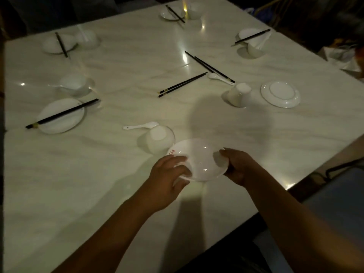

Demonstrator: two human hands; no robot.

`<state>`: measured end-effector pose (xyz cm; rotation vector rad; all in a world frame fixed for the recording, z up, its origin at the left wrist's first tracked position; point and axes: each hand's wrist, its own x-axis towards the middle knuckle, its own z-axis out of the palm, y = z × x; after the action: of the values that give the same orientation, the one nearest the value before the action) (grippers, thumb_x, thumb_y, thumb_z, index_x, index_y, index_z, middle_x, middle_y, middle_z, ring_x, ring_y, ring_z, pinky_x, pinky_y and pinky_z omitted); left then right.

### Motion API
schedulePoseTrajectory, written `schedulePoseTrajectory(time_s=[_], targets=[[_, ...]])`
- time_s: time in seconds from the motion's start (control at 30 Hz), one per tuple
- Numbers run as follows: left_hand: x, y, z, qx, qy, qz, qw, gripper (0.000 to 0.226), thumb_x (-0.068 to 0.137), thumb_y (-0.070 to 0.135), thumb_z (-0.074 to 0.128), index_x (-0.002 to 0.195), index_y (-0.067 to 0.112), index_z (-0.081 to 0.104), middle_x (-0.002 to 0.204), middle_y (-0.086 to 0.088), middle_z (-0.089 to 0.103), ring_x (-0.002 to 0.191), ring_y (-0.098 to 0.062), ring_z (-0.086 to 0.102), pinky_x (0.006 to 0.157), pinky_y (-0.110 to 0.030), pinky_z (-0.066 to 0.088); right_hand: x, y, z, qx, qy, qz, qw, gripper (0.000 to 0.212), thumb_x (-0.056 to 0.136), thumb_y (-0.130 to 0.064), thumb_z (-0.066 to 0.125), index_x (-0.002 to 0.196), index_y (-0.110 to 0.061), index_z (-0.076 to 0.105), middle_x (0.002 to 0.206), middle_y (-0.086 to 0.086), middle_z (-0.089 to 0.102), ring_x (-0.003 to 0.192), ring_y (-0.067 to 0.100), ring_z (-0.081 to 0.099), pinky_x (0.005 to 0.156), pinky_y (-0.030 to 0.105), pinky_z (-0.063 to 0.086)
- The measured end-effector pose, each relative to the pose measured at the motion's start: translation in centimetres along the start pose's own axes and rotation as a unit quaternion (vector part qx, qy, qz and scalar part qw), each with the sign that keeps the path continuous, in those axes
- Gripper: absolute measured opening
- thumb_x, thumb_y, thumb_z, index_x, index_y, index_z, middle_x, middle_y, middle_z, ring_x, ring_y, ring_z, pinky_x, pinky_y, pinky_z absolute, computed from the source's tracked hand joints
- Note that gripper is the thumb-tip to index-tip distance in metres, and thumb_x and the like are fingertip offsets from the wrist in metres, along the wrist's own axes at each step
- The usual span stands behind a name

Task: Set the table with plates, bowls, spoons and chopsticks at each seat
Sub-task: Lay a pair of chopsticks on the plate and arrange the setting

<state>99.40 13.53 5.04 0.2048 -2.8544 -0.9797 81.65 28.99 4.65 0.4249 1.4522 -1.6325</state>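
I hold a small white plate (pixel 201 159) above the near part of the white table (pixel 118 194). My left hand (pixel 169 174) grips its left rim and my right hand (pixel 235 166) grips its right rim. Just behind the plate an upturned white bowl (pixel 157 139) stands with a white spoon (pixel 140 126) beside it. Two loose pairs of black chopsticks (pixel 182 84) (pixel 209 67) lie mid-table, near another spoon (pixel 220 78). To the right stand an upturned bowl (pixel 239 94) and an upside-down plate (pixel 280 93).
At the left, a plate (pixel 61 115) carries chopsticks, with a bowl (pixel 72 83) behind it. Further settings of plate, bowl and chopsticks sit at the far left (pixel 57 44), far middle (pixel 173 13) and far right (pixel 252 40). The table's right edge runs close to a dark chair (pixel 338 174).
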Motion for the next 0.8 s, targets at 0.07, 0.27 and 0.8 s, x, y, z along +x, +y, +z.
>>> schedulePoseTrajectory(time_s=[0.07,0.27,0.8], targets=[[-3.1,0.3,0.5,-0.056,0.050,-0.061,0.995,0.037,0.079,0.040,0.058,0.115,0.042,0.052,0.139,0.019,0.037,0.132,-0.006,0.031,0.111,-0.018,0.024,-0.6,1.9,-0.1,-0.016,-0.013,-0.008,1.000,0.019,0.097,-0.004,0.041,0.102,-0.004,0.060,0.094,0.013,0.064,0.072,0.024,0.066,0.051,0.029,0.054],[-6.5,3.1,2.6,-0.458,0.156,-0.470,0.739,0.032,0.096,0.029,0.048,0.126,0.024,0.042,0.118,-0.009,0.060,0.102,-0.024,0.062,0.087,-0.037,0.051,-0.9,6.2,0.5,-0.024,-0.029,0.009,0.999,0.028,0.091,0.005,0.041,0.112,0.002,0.058,0.105,0.025,0.064,0.088,0.035,0.062,0.069,0.041,0.052],[-4.8,-1.5,3.0,-0.370,0.189,-0.566,0.712,0.022,0.095,0.012,0.042,0.113,0.012,0.056,0.108,-0.015,0.059,0.092,-0.036,0.061,0.075,-0.051,0.056,1.7,6.1,2.2,-0.345,-0.132,0.070,0.927,0.017,0.095,-0.003,0.041,0.102,-0.018,0.045,0.110,0.016,0.055,0.088,0.036,0.064,0.066,0.044,0.056]])
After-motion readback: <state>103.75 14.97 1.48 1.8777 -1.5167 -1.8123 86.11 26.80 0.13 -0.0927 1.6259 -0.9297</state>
